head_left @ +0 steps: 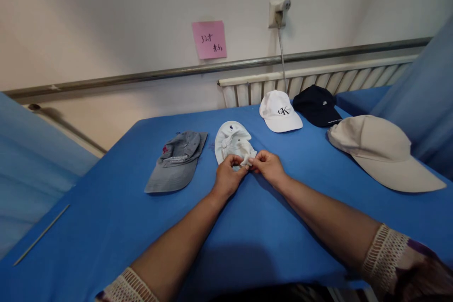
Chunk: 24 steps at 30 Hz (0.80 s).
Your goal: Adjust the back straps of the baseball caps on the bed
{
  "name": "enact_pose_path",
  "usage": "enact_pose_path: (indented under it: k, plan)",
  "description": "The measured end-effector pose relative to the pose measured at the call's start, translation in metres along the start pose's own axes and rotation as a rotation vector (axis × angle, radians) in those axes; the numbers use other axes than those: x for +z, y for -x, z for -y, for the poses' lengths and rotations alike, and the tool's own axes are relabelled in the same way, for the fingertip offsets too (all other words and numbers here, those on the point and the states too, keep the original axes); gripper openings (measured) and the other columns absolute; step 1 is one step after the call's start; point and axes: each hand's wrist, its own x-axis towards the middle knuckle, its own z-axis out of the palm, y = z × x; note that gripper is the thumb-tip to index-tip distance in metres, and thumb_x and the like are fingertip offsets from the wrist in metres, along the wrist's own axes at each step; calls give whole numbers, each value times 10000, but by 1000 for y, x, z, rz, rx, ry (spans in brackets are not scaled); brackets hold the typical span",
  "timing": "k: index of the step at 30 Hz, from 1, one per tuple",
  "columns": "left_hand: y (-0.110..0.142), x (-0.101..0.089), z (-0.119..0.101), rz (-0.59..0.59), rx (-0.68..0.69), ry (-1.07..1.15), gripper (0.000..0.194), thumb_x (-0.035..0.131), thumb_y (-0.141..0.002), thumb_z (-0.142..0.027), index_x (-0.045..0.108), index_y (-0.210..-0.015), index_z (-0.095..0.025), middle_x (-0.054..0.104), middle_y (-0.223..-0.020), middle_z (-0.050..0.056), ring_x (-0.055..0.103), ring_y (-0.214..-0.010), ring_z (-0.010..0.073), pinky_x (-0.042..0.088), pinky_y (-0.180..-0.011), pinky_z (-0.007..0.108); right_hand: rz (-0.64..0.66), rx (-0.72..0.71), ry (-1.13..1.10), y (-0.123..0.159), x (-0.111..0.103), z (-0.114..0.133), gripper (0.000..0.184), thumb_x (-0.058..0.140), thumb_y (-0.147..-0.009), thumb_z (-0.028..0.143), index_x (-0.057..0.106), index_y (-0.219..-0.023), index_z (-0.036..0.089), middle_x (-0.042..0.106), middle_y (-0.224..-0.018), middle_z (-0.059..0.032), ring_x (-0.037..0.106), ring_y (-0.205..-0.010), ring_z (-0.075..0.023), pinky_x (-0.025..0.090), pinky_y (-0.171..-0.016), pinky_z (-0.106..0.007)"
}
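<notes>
A pale, nearly white cap [230, 139] with a small dark emblem lies on the blue-covered table, its brim pointing away from me. My left hand [229, 174] pinches the near edge of this cap, at what looks like its back strap. Close beside it, the fingers of my right hand [268, 166] are closed on the same strap area from the other side. The fingertips hide the exact part of the strap between them. To the left rests a grey-blue cap [180, 160] with a red mark, partly collapsed.
A white cap [279, 113] with black letters, a dark navy cap [316, 106] and a large beige cap [378, 144] lie to the right. A thin stick [41, 235] is at the left. Behind stand a radiator [255, 92], a rail [159, 74] and a wall with a pink note [209, 40].
</notes>
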Motion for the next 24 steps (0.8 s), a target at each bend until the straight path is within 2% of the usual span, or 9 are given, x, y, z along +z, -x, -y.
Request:
enact_pose_path:
  k: [7,16,21,24]
  plan:
    - [-2,0,5,7,17,-80,231,717,-691,-309,598,-836,-175,652,-830,13,608,-795,159,449,-747,273,-16,-47,54,-1,1,-3,320,720,-648,451,517,-611,207,573,-511,40,494,-445,-110,414,-464,-245]
    - [-1,0,1,-4,49,-182,172,699,-688,-242,574,-796,-193,631,-783,-9,596,-774,156,431,-742,274,36,-74,54,-2,0,-3,296,701,-697,444,529,-680,205,614,-549,26,582,-508,-137,440,-478,-240]
    - [-1,-3,0,10,26,-84,217,709,-681,-244,584,-847,-181,645,-821,8,607,-787,164,441,-757,282,33,23,-105,0,-1,3,376,626,-738,561,536,-752,196,656,-629,-4,650,-547,-163,448,-442,-232]
    - [0,-8,-1,58,8,53,232,711,-690,-266,585,-859,-170,643,-835,17,606,-788,160,448,-760,280,11,83,-192,3,-2,7,385,645,-735,543,534,-860,196,677,-668,-9,667,-576,-167,465,-463,-236]
